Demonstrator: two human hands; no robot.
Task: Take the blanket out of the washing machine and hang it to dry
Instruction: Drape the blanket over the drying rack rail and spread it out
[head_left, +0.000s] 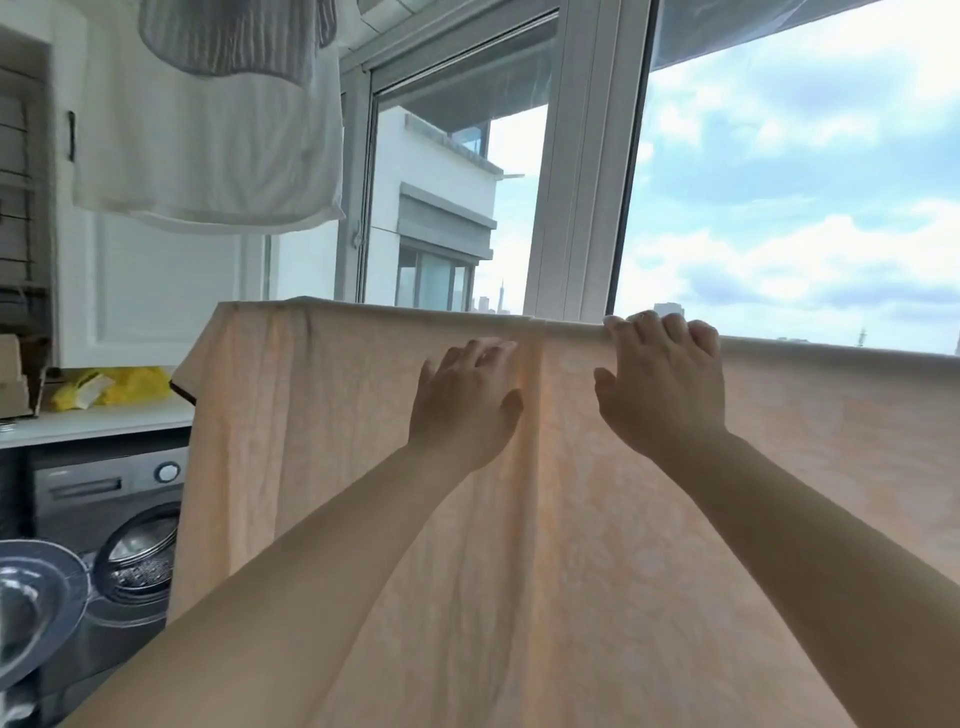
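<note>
You are draping the pale peach, thin woven blanket (363, 441) over a horizontal rail in front of the window, so that its weight is hanging on both sides and air can be reaching the cloth; the rail itself is hidden under the fold, so what kind of bar it is cannot be told. The blanket is out of the grey front-loading washing machine (104, 530), which is standing at the lower left with its round door (31, 613) swung open under the white desk (93, 421). Your left hand (467, 405) is lying flat against the hanging face of the cloth, fingers (488, 353) straight and a little spread, holding nothing, seemingly smoothing a vertical crease that is running down between your hands. Your right hand (665, 384) is reaching higher, its fingers bending over the top fold and pressing the cloth onto the rail, probably to stop it sliding while the other palm is working. Both forearms are stretching forward and upward, roughly parallel, wrists near each other. The spreading looks nearly done, though the blanket's left corner is sagging.
</note>
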